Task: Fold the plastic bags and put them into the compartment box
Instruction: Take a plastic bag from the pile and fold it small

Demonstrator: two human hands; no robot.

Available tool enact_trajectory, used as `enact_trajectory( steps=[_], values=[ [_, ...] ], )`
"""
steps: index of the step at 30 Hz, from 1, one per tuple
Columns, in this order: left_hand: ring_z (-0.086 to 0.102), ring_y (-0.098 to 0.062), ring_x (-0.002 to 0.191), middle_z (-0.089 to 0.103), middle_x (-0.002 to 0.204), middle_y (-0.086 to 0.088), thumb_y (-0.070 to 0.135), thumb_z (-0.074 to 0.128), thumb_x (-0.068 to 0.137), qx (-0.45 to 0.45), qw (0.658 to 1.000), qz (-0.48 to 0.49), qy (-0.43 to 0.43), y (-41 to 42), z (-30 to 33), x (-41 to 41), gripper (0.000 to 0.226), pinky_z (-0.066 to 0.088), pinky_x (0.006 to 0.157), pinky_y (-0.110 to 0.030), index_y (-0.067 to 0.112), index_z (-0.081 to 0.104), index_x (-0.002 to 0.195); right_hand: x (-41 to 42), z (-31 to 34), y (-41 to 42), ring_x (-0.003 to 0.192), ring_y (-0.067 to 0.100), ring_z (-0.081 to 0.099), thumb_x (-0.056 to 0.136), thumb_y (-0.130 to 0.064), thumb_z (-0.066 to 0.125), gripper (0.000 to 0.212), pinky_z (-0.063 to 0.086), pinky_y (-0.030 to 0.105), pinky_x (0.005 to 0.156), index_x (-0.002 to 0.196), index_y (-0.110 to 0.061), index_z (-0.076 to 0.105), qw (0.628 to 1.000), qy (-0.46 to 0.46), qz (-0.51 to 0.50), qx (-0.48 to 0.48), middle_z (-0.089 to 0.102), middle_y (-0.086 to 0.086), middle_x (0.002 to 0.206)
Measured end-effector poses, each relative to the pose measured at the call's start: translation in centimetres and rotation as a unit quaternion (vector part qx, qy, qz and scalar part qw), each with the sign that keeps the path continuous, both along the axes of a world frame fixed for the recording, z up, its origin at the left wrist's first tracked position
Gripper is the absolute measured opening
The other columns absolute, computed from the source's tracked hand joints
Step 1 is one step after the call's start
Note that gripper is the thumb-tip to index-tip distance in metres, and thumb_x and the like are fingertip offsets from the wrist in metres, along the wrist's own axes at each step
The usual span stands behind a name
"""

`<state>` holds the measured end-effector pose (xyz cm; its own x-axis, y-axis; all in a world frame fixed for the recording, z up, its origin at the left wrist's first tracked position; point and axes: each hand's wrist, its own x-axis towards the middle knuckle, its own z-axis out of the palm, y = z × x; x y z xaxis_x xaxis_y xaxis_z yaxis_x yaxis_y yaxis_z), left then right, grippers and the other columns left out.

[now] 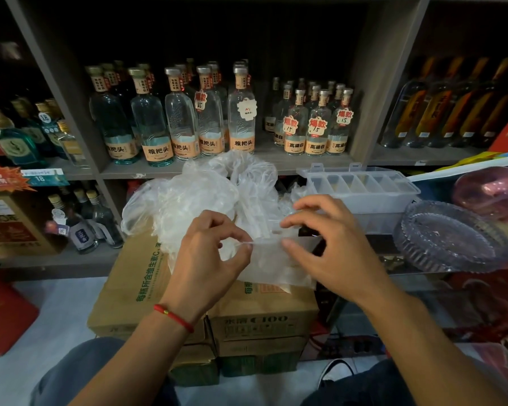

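Note:
A clear plastic bag (272,263) is stretched between my two hands above the cardboard boxes (135,282). My left hand (210,256), with a red string at the wrist, pinches the bag's left edge between thumb and fingers. My right hand (326,244) pinches its right edge, fingers curled over the top. Behind them a crumpled heap of clear plastic bags (194,197) lies on the boxes. The translucent compartment box (361,186) stands open at the right, behind my right hand, showing a row of several narrow cells.
Shelves of glass liquor bottles (185,124) fill the background. A clear ribbed plastic plate (449,238) and a pink round object (490,191) sit on a glass surface at the right. A red box (3,315) stands on the floor at the left. My knees frame the bottom.

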<state>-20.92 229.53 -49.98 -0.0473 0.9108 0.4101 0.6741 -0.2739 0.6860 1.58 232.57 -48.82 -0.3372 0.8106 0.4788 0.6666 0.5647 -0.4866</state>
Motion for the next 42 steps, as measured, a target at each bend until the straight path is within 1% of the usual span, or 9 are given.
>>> enact_trajectory(
  steps=[6, 15, 18, 20, 23, 29, 34, 38, 42],
  values=[
    [0.06, -0.008, 0.101, 0.064, 0.102, 0.012, 0.02, 0.08, 0.086, -0.008, 0.999, -0.016, 0.034, -0.4, 0.1, 0.8, 0.002, 0.048, 0.087, -0.025, 0.021, 0.079, 0.086, -1.9, -0.4, 0.1, 0.102, 0.012, 0.061, 0.097, -0.038, 0.071, 0.016, 0.05, 0.044, 0.093, 0.101, -0.023, 0.077, 0.993, -0.089, 0.072, 0.006, 0.069, -0.011, 0.104],
    [0.06, 0.005, 0.097, 0.074, 0.095, 0.018, 0.026, 0.075, 0.086, -0.054, 0.998, -0.04, 0.004, -0.7, 0.3, 1.2, 0.006, 0.041, 0.077, -0.004, 0.032, 0.074, 0.084, -1.0, -0.1, -0.1, 0.11, 0.004, 0.058, 0.095, -0.042, 0.072, 0.023, 0.045, 0.029, 0.095, 0.113, -0.028, 0.072, 0.992, -0.096, 0.081, -0.019, 0.066, -0.018, 0.112],
    [0.061, 0.009, 0.102, 0.072, 0.099, 0.025, 0.036, 0.077, 0.085, -0.087, 0.994, -0.071, -0.013, -0.5, 0.3, 0.8, 0.013, 0.042, 0.082, -0.004, 0.038, 0.072, 0.097, -0.9, -0.3, -0.1, 0.094, -0.002, 0.063, 0.095, -0.035, 0.075, 0.006, 0.047, 0.023, 0.085, 0.098, -0.029, 0.076, 0.995, -0.023, 0.061, -0.081, 0.069, -0.022, 0.092],
    [0.063, 0.006, 0.107, 0.072, 0.106, 0.023, 0.03, 0.081, 0.085, -0.125, 0.984, -0.117, -0.042, -0.2, 0.1, 0.3, 0.031, 0.049, 0.095, -0.019, 0.035, 0.069, 0.112, 0.0, -0.2, 0.1, 0.093, -0.002, 0.068, 0.093, -0.032, 0.076, 0.002, 0.052, 0.019, 0.084, 0.094, -0.032, 0.077, 0.988, 0.058, 0.05, -0.131, 0.073, -0.021, 0.09],
    [0.07, -0.005, 0.096, 0.075, 0.097, 0.013, 0.023, 0.082, 0.086, -0.153, 0.977, -0.123, -0.087, 0.0, 0.0, -0.1, 0.026, 0.058, 0.091, -0.035, 0.031, 0.073, 0.109, 1.5, 0.0, 0.5, 0.095, 0.005, 0.072, 0.091, -0.03, 0.078, 0.002, 0.059, 0.034, 0.091, 0.093, -0.03, 0.077, 0.976, 0.138, 0.049, -0.162, 0.076, -0.015, 0.095],
    [0.07, -0.016, 0.077, 0.075, 0.08, 0.006, 0.017, 0.078, 0.09, -0.097, 0.983, -0.117, -0.098, 0.0, -0.2, 0.3, 0.012, 0.059, 0.078, -0.038, 0.028, 0.078, 0.094, 2.2, 0.0, 0.5, 0.121, 0.006, 0.065, 0.082, -0.056, 0.08, 0.038, 0.052, 0.038, 0.105, 0.116, -0.039, 0.072, 0.957, 0.163, 0.094, -0.22, 0.072, -0.015, 0.121],
    [0.069, -0.019, 0.078, 0.074, 0.081, 0.0, 0.017, 0.079, 0.089, -0.1, 0.981, -0.116, -0.123, 0.1, -0.1, 0.3, 0.011, 0.06, 0.077, -0.035, 0.027, 0.081, 0.092, 1.3, -0.2, 0.6, 0.093, 0.006, 0.073, 0.09, -0.031, 0.077, 0.009, 0.055, 0.018, 0.082, 0.097, -0.029, 0.081, 0.96, 0.207, 0.08, -0.171, 0.079, -0.011, 0.096],
    [0.073, -0.019, 0.09, 0.077, 0.092, -0.002, 0.016, 0.079, 0.088, -0.136, 0.957, -0.112, -0.229, 0.1, 0.1, 0.1, 0.004, 0.06, 0.081, -0.027, 0.019, 0.081, 0.088, 1.1, 0.0, 0.6, 0.088, 0.011, 0.075, 0.081, -0.037, 0.079, 0.016, 0.058, 0.02, 0.081, 0.092, -0.026, 0.081, 0.943, 0.263, 0.072, -0.193, 0.08, -0.005, 0.092],
    [0.073, -0.029, 0.089, 0.077, 0.093, -0.017, 0.009, 0.076, 0.09, -0.146, 0.941, -0.124, -0.279, 0.1, 0.2, 0.2, 0.005, 0.059, 0.089, -0.039, 0.008, 0.079, 0.094, 0.6, -0.1, 0.3, 0.098, 0.017, 0.076, 0.079, -0.041, 0.082, 0.026, 0.06, 0.027, 0.091, 0.102, -0.029, 0.079, 0.905, 0.337, 0.066, -0.25, 0.08, 0.003, 0.098]
  ],
)
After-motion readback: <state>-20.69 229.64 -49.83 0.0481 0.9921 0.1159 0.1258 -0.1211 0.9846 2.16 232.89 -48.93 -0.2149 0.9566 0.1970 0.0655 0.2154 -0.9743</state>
